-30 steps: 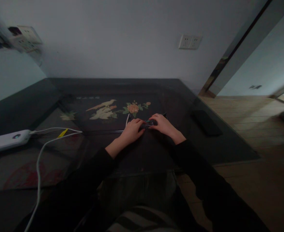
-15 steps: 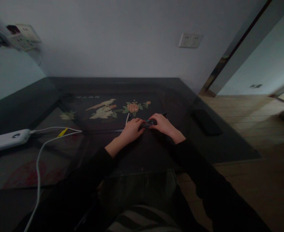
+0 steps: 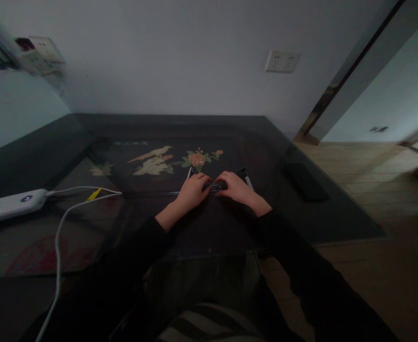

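My left hand (image 3: pixel 192 191) and my right hand (image 3: pixel 236 188) meet at the middle of a dark glass-topped table (image 3: pixel 123 223). Both pinch a small dark object (image 3: pixel 215 187) between their fingertips, low over the glass; what it is cannot be made out. A white pen-like piece (image 3: pixel 249 182) pokes out behind my right hand. A thin white end (image 3: pixel 188 172) shows behind my left hand. Black sleeves cover both forearms.
A white power bank (image 3: pixel 11 205) with white cables (image 3: pixel 57 237) lies at the left. A dark phone (image 3: pixel 304 180) rests near the table's right edge. Under the glass is a flower-and-bird picture (image 3: pixel 166 160). Wall sockets (image 3: pixel 282 61) sit behind; wooden floor lies to the right.
My right hand has slid a little left, closer to the left hand, uncovering the white pen-like piece behind it. The small dark object is more hidden between the fingers.
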